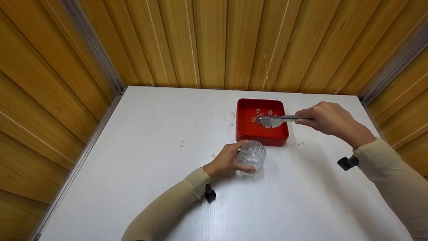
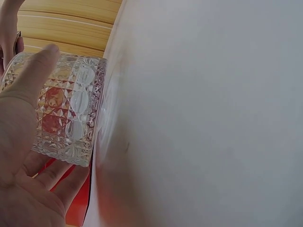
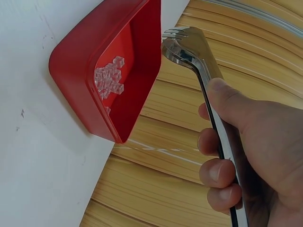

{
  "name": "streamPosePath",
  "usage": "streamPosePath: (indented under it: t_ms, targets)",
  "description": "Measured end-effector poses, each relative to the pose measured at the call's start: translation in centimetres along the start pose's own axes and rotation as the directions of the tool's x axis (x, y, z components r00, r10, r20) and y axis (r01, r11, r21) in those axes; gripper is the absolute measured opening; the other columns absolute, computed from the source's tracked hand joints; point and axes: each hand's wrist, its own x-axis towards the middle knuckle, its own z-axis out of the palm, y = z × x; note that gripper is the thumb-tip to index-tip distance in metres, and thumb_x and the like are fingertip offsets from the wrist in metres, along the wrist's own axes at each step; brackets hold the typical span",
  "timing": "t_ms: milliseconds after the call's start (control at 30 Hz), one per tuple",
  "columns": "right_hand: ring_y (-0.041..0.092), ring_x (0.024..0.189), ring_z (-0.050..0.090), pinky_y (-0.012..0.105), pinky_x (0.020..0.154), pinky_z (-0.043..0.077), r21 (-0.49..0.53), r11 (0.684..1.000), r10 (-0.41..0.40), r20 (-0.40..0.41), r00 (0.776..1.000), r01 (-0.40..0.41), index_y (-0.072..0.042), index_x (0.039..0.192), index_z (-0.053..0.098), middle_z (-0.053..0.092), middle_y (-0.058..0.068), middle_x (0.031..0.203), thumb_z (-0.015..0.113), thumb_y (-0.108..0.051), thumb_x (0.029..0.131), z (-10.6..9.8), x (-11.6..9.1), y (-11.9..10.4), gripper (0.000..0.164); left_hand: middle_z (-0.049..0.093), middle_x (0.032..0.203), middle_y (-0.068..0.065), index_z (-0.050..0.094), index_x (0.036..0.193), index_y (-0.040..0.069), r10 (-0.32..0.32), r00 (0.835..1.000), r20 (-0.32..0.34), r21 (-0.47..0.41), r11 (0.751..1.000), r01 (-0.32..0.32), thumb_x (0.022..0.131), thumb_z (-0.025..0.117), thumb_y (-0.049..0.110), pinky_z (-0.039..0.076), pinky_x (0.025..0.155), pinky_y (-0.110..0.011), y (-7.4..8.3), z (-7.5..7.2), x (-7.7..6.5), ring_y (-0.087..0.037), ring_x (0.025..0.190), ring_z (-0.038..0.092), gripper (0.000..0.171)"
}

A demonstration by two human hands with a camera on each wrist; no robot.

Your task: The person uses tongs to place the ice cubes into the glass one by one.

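Observation:
A clear cut-pattern drinking glass [image 1: 252, 154] stands on the white table, and my left hand [image 1: 229, 160] holds it with thumb and fingers around its side. In the left wrist view the thumb lies across the glass [image 2: 71, 109]. My right hand [image 1: 329, 118] grips metal serving tongs [image 1: 287, 118], whose head is above the red square tray [image 1: 239, 130]. Several small clear cubes [image 3: 110, 78] lie on the tray's floor. The right wrist view shows the tongs' fork-tipped end [image 3: 180, 45] near the tray's rim; whether a cube is between the tips I cannot tell.
The white tabletop [image 1: 160, 134] has a few small dark marks. Yellow wood-plank walls [image 1: 210, 43] rise behind the table and at both sides, with metal posts [image 1: 97, 43] at the corners. The tray stands just behind the glass.

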Motion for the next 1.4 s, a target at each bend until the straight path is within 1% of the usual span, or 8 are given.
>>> streamPosePath:
  t_ms: [167, 267, 533, 767, 933, 1067, 1267, 1400]
  targets:
    - [0.010, 0.061, 0.052, 0.027, 0.051, 0.042, -0.001, 0.999, -0.050, -0.031, 0.998, 0.050, -0.017, 0.110, 0.080, 0.070, -0.008, 0.077, 0.079, -0.024, 0.092, -0.1, -0.8, -0.5, 0.020, 0.070, 0.127, -0.002, 0.054, 0.144, 0.014, -0.005, 1.000, 0.005, -0.002, 1.000, 0.005, 0.071, 0.096, 0.036, 0.052, 0.096, -0.020, -0.1, -0.1, -0.1, -0.015, 0.110, 0.066, 0.087]
    - [0.009, 0.060, 0.051, 0.027, 0.051, 0.040, -0.012, 0.996, -0.084, -0.051, 0.995, 0.083, -0.019, 0.108, 0.080, 0.069, -0.009, 0.076, 0.079, -0.023, 0.092, -0.1, -1.1, -0.9, 0.017, 0.070, 0.127, -0.002, 0.053, 0.145, 0.014, -0.009, 1.000, 0.007, 0.021, 1.000, 0.009, 0.071, 0.096, 0.038, 0.052, 0.095, -0.021, -0.1, -0.2, -0.1, -0.014, 0.109, 0.066, 0.088]
    - [0.010, 0.063, 0.052, 0.027, 0.052, 0.041, -0.010, 0.996, -0.090, -0.021, 0.996, 0.089, -0.016, 0.114, 0.080, 0.074, -0.005, 0.083, 0.079, -0.026, 0.092, 0.0, -1.6, -2.1, 0.024, 0.070, 0.125, 0.000, 0.054, 0.144, 0.016, -0.016, 1.000, 0.003, 0.034, 0.999, 0.016, 0.071, 0.096, 0.040, 0.051, 0.096, -0.021, -0.3, -0.2, -0.1, -0.011, 0.108, 0.065, 0.088]
    - [0.009, 0.062, 0.053, 0.025, 0.054, 0.045, -0.022, 0.990, -0.142, -0.057, 0.988, 0.141, -0.014, 0.112, 0.081, 0.077, -0.003, 0.087, 0.083, -0.023, 0.088, 0.4, -2.1, -3.2, 0.026, 0.070, 0.128, 0.001, 0.054, 0.145, 0.016, -0.026, 1.000, 0.006, 0.022, 0.999, 0.026, 0.069, 0.096, 0.041, 0.051, 0.098, -0.021, -0.4, -0.3, 0.0, -0.008, 0.111, 0.064, 0.091]
    - [0.007, 0.061, 0.052, 0.024, 0.052, 0.044, -0.017, 0.986, -0.168, -0.067, 0.984, 0.167, -0.016, 0.112, 0.081, 0.077, -0.005, 0.086, 0.084, -0.023, 0.087, 0.7, -2.5, -4.1, 0.026, 0.070, 0.127, 0.000, 0.053, 0.145, 0.014, -0.007, 1.000, 0.005, 0.044, 0.999, 0.007, 0.069, 0.096, 0.040, 0.051, 0.097, -0.021, -0.4, -0.3, 0.0, -0.008, 0.110, 0.064, 0.091]
    - [0.005, 0.059, 0.050, 0.022, 0.051, 0.044, -0.015, 0.981, -0.194, -0.073, 0.978, 0.193, -0.018, 0.113, 0.081, 0.077, -0.006, 0.085, 0.084, -0.022, 0.086, 0.9, -2.7, -4.6, 0.027, 0.071, 0.124, -0.001, 0.053, 0.145, 0.013, -0.010, 1.000, 0.007, 0.029, 1.000, 0.010, 0.070, 0.096, 0.040, 0.052, 0.096, -0.021, -0.4, -0.3, -0.1, -0.010, 0.108, 0.065, 0.090]
    - [0.003, 0.057, 0.047, 0.021, 0.049, 0.040, -0.019, 0.971, -0.241, -0.096, 0.966, 0.240, -0.022, 0.110, 0.081, 0.075, -0.009, 0.083, 0.085, -0.021, 0.086, 1.2, -2.8, -4.9, 0.025, 0.071, 0.124, -0.002, 0.052, 0.147, 0.013, 0.013, 1.000, 0.000, 0.033, 0.999, -0.013, 0.072, 0.095, 0.040, 0.052, 0.097, -0.021, -0.5, -0.3, 0.0, -0.011, 0.108, 0.066, 0.091]
    - [0.002, 0.058, 0.048, 0.020, 0.050, 0.041, -0.005, 0.968, -0.251, -0.091, 0.964, 0.252, -0.022, 0.109, 0.081, 0.075, -0.009, 0.085, 0.085, -0.023, 0.086, 1.4, -2.8, -5.0, 0.024, 0.071, 0.125, -0.002, 0.051, 0.148, 0.014, 0.022, 1.000, 0.001, 0.030, 0.999, -0.022, 0.071, 0.096, 0.039, 0.051, 0.098, -0.021, -0.5, -0.3, 0.0, -0.009, 0.109, 0.065, 0.092]
